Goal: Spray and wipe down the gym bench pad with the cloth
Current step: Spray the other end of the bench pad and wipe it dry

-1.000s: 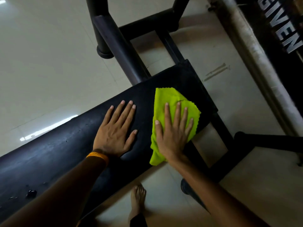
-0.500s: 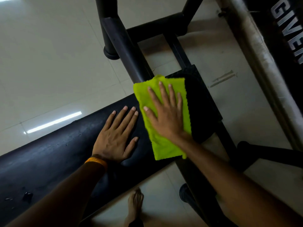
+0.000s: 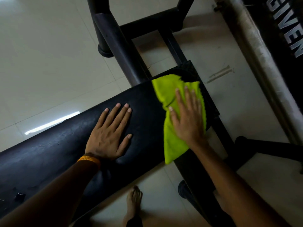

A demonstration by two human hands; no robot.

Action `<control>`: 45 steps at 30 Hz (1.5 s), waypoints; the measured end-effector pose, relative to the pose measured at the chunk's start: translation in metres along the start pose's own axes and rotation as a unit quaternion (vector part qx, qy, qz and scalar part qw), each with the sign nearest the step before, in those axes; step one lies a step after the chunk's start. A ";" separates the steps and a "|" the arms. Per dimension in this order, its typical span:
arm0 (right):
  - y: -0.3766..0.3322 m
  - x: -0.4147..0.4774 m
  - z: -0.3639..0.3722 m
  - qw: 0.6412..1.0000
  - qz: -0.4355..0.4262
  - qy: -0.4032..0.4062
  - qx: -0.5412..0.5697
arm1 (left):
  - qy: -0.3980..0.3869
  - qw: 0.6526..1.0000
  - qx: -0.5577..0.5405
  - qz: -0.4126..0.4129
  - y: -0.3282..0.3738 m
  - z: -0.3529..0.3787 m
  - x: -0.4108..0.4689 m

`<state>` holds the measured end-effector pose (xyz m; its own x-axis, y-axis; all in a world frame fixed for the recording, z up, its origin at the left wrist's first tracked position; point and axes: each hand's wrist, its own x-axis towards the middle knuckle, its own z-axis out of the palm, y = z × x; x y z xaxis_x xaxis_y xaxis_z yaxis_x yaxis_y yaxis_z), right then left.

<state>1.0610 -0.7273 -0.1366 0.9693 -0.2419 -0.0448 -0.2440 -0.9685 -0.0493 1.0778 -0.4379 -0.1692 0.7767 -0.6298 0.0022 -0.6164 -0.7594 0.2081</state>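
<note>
The right hand [image 3: 188, 122] lies flat on the green cloth [image 3: 172, 145], fingers straight, at the bench pad's [image 3: 49, 154] end. The left hand [image 3: 108, 136] lies flat on the pad beside it, fingers spread.

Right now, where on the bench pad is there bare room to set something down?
Free: bench pad strip between left hand and green cloth; long stretch left of that hand, bar a small dark bit. Crowded: pad end under cloth and right hand.

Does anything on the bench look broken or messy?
Yes. Near the left end of the black pad, a small dark lump sticks up, like a tear or debris; I cannot tell which. The green cloth droops over the pad's near edge.
</note>
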 end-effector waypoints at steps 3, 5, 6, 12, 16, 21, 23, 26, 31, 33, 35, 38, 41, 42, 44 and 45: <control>-0.005 -0.025 0.006 0.990 0.127 0.055 0.025 | -0.006 1.000 0.002 -0.002 0.000 0.000 0.000; -0.036 -0.061 0.011 0.991 0.123 0.041 0.031 | -0.005 1.000 0.002 -0.002 0.000 0.000 0.000; -0.047 -0.077 0.011 0.993 0.107 0.027 0.034 | -0.001 1.000 0.002 -0.002 0.000 0.000 0.000; 0.015 -0.010 0.015 0.984 0.167 0.050 0.038 | 0.003 1.000 0.008 0.000 0.001 0.000 0.000; 0.005 -0.019 0.017 0.967 0.230 0.080 0.072 | 0.001 1.000 0.007 -0.004 0.001 -0.001 0.000; -0.064 -0.092 0.014 0.994 0.101 0.009 0.051 | 0.007 1.000 0.000 -0.006 0.001 0.001 0.000; -0.059 -0.056 0.009 0.999 0.023 -0.005 0.033 | 0.011 1.000 0.002 -0.003 0.000 0.001 -0.001; -0.043 0.031 0.008 1.000 -0.004 0.021 0.014 | 0.012 1.000 0.003 -0.003 0.000 0.001 0.000; -0.090 0.017 0.011 0.999 0.037 0.014 0.022 | 0.013 1.000 -0.005 -0.004 0.000 0.001 0.000; -0.097 -0.029 0.008 0.996 -0.084 -0.016 0.006 | 0.018 1.000 -0.005 -0.005 0.000 0.003 0.000; -0.079 -0.027 0.004 0.985 -0.171 -0.036 0.001 | 0.023 1.000 -0.007 -0.005 -0.001 0.004 -0.001; -0.053 0.039 0.006 0.991 -0.133 -0.015 -0.006 | 0.020 1.000 -0.007 -0.003 0.000 0.002 0.000; -0.068 0.064 0.009 0.999 0.021 0.020 0.028 | 0.026 1.000 -0.007 -0.004 0.000 0.000 0.001; -0.082 0.053 0.011 0.998 0.040 0.029 0.029 | 0.026 1.000 -0.008 -0.003 0.000 0.000 0.001; -0.100 0.011 0.012 0.999 0.013 0.024 0.020 | 0.025 1.000 -0.015 -0.003 0.001 -0.002 0.000; -0.102 -0.013 0.012 1.000 -0.016 0.020 0.014 | 0.024 0.999 -0.021 -0.004 0.001 -0.002 0.000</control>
<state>1.0732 -0.6243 -0.1431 0.9768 -0.2141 -0.0028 -0.2136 -0.9737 -0.0790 1.0773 -0.4381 -0.1666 0.7874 -0.6147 0.0469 -0.6052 -0.7563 0.2485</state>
